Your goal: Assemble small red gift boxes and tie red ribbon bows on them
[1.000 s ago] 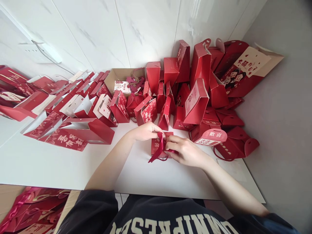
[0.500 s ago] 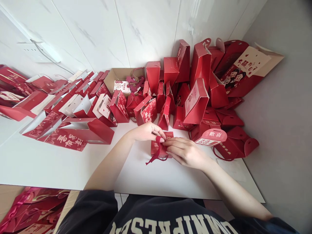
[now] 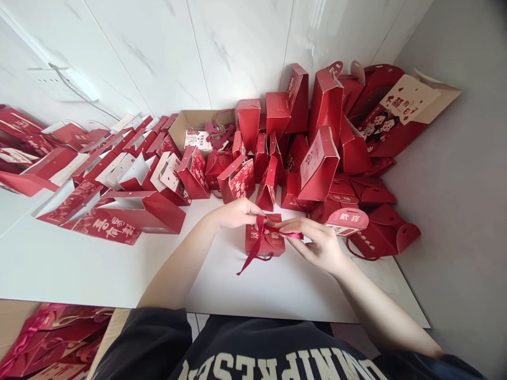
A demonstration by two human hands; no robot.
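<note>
In front of me on the white table lies a small red gift box with gold characters and a cord handle on its near side. A dark red ribbon crosses its top, and one tail hangs over the near left edge. My left hand pinches the ribbon at the top of the box, near its middle. Off the right side of the box, my right hand grips another stretch of the ribbon between thumb and fingers, holding it out sideways.
Several red gift boxes stand behind the small box, against the tiled wall. Open red bags fill the left. A cardboard box holds tags and cords. Handled boxes stand at right by the grey wall. Below left is a carton of ribboned boxes.
My right hand has moved right, away from the box centre, drawing a length of ribbon out with it. More of the box top shows now. My left hand has stayed almost in place.
</note>
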